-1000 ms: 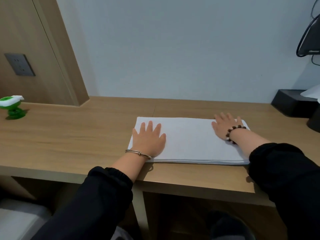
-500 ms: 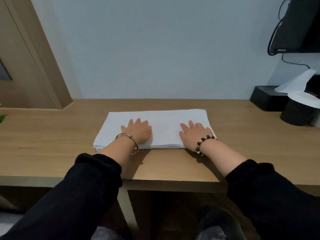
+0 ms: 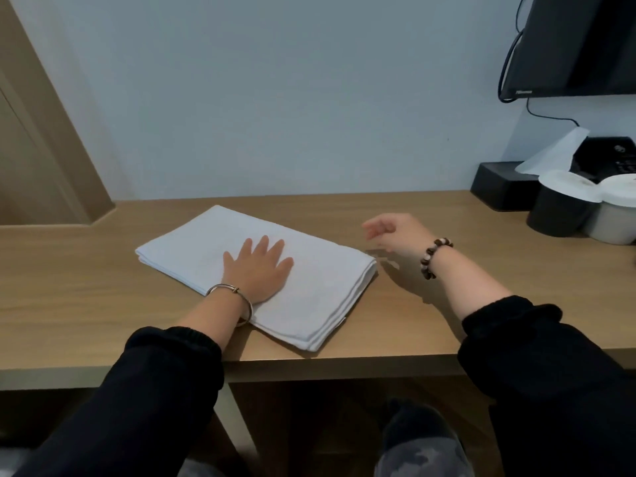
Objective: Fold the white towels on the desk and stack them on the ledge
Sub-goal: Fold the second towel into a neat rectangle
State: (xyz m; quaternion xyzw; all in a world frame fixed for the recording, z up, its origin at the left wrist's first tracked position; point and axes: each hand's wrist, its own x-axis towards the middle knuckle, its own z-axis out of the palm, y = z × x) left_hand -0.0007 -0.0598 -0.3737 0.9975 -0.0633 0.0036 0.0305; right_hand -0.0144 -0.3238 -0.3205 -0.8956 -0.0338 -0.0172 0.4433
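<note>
now left hand (image 3: 256, 270) presses the towel (image 3: 309, 297), fingers (image 3: 263, 244) spread; right hand (image 3: 399, 232) hovers, fingers loose; tissue (image 3: 554, 151) pokes from black box (image 3: 499, 189).

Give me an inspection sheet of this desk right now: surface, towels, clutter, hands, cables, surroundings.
Surface: light wooden desk, bare wood around the towel.
Job's things: one white folded towel lying at an angle on the desk, layered edges showing at its near right end; no other towel seen.
Clutter: black tissue box, black cup with white paper cover and white cup at far right.
Grips: left hand flat on the towel, fingers spread; right hand above the desk beside the towel, holding nothing, blurred.
Cables: black cable hanging under the black screen.
Surroundings: pale blue-grey wall; wooden panel at left.
</note>
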